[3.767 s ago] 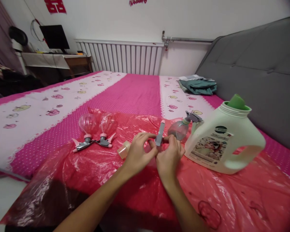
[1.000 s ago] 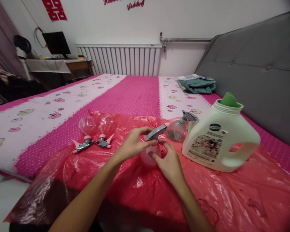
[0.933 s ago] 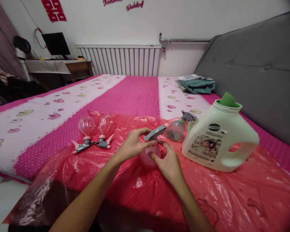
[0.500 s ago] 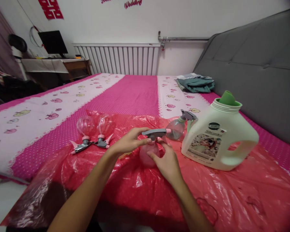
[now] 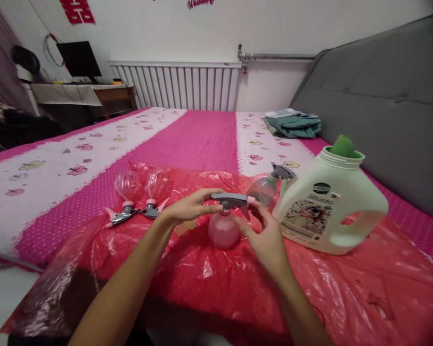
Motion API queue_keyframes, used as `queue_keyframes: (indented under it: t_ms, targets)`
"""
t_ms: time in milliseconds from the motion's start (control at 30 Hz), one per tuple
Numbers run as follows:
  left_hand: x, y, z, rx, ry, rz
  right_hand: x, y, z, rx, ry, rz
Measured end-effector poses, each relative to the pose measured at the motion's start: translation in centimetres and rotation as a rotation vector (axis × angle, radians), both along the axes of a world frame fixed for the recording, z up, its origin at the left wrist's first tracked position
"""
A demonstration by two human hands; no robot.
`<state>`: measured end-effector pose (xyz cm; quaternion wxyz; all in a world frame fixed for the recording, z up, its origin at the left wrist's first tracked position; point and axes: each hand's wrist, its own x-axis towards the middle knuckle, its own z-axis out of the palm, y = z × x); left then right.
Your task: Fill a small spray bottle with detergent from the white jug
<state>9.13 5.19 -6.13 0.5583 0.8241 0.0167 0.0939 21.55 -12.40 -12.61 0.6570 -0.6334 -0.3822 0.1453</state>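
A round pink spray bottle (image 5: 223,231) with a grey trigger head and pink nozzle stands upright on red plastic sheeting (image 5: 198,283). My left hand (image 5: 191,207) grips its head from the left, thumb in front at the collar and fingers behind. On the right side, my right hand (image 5: 265,233) has its thumb and fingers apart. Its fingertips are close to the nozzle and trigger; whether they touch is unclear. Behind my right hand a clear grey spray bottle (image 5: 263,191) is partly hidden. A small yellowish piece (image 5: 185,227) lies by my left wrist.
Two clear pink spray bottles (image 5: 127,186) lie at left, heads toward me. A large pale detergent jug (image 5: 310,211) with a green cap stands at right. Folded clothes (image 5: 292,124) rest farther back on the bed (image 5: 209,129), beside a grey headboard (image 5: 378,81).
My right hand has moved right and slightly up from the bottle's side toward the nozzle, its fingers opening. My left hand stays on the head. The view has shifted slightly.
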Motion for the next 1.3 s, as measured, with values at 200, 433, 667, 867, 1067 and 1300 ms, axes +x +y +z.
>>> queue_keyframes:
  t_ms: [200,433,667,867,1067,1300]
  targets:
    - [-0.1,-0.6,-1.4,-0.173,-0.023,0.035,-0.3,2.0,1.5,-0.02,0.039,0.001]
    - [-1.3,-2.5,-4.0,-0.149,-0.045,0.221,0.5,2.0,2.7,-0.073,0.015,0.13]
    - [-1.1,-3.2,-4.1,-0.057,-0.078,0.276,0.9,2.1,3.5,-0.192,-0.074,0.125]
    - [-1.1,-3.6,-3.5,0.006,-0.106,0.256,0.5,1.8,4.2,-0.153,-0.102,-0.004]
    - [-1.1,-3.7,-3.5,0.005,-0.104,0.244,0.3,1.9,4.4,-0.163,-0.171,-0.035]
    - [-1.0,-3.8,-3.5,0.02,-0.097,0.257,0.2,2.4,3.6,-0.149,-0.161,-0.05]
